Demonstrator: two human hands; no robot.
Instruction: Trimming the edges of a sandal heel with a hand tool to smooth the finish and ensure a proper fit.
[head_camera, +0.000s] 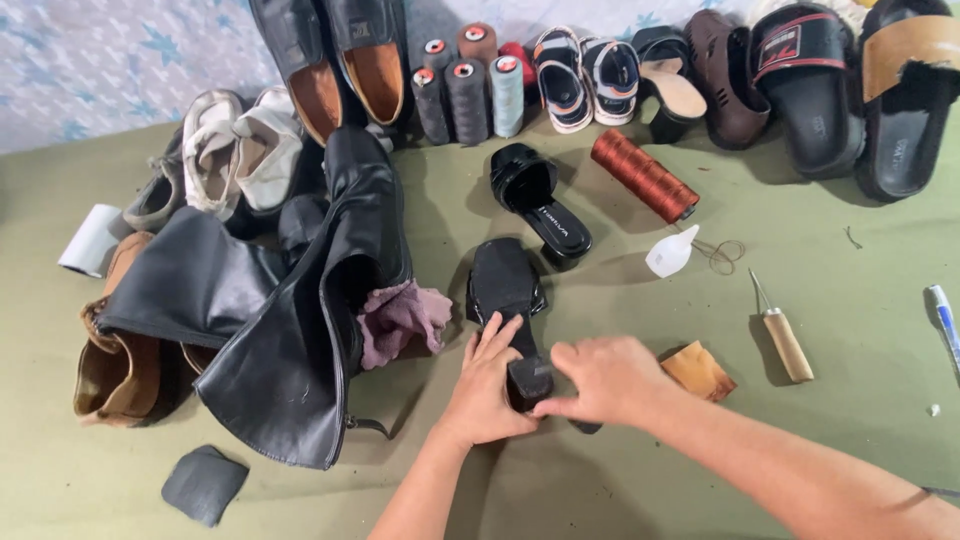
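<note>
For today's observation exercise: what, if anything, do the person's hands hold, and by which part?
Both the left hand and the right hand hold the upturned black heeled sandal at its block heel end.

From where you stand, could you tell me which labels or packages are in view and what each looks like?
Insole label: light print on the black sandal lying above the hands.
Strap label: red-and-white patch on the black slide, top right.
Spool-end labels: round, red and white, on the upright thread spools, top centre.

Boot (300, 330) left of upturned sandal (505, 285), awl (783, 335) right, spools (465, 90) behind
</note>
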